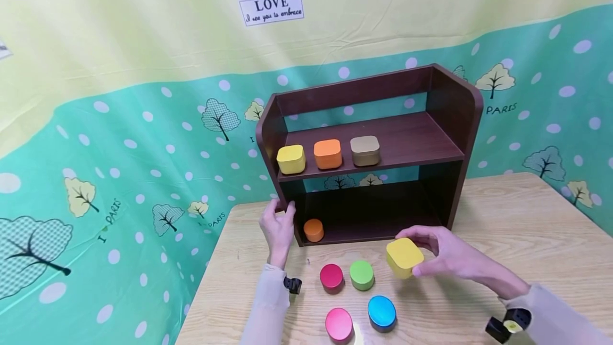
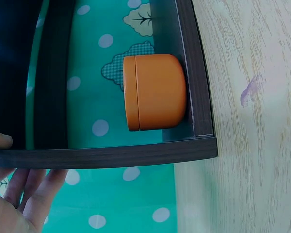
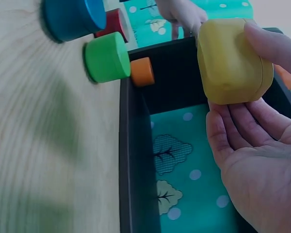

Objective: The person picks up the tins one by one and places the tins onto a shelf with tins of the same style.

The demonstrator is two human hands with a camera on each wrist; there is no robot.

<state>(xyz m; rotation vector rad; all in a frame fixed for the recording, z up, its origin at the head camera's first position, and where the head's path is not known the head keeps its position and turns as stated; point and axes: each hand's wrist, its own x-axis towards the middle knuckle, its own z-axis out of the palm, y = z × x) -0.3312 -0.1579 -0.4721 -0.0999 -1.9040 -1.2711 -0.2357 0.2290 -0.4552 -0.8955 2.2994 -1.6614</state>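
My right hand (image 1: 447,253) holds a yellow rounded-square tin (image 1: 404,255) between thumb and fingers, above the table in front of the dark brown shelf (image 1: 407,134). In the right wrist view the fingers lie under the tin (image 3: 230,63) and the thumb presses its lid end. My left hand (image 1: 279,230) grips the shelf's left side panel (image 2: 111,156), thumb inside and fingers outside. Close by, a round orange tin (image 1: 313,230) sits at the left end of the lower shelf. Another yellow tin (image 1: 291,159), an orange square tin (image 1: 328,154) and a brown tin (image 1: 365,151) stand in a row above.
On the wooden table (image 1: 522,228) before the shelf stand round tins: dark red (image 1: 331,278), green (image 1: 361,274), pink (image 1: 339,325) and blue (image 1: 381,313). A patterned green and yellow cloth (image 1: 143,121) hangs behind the table and along its left side.
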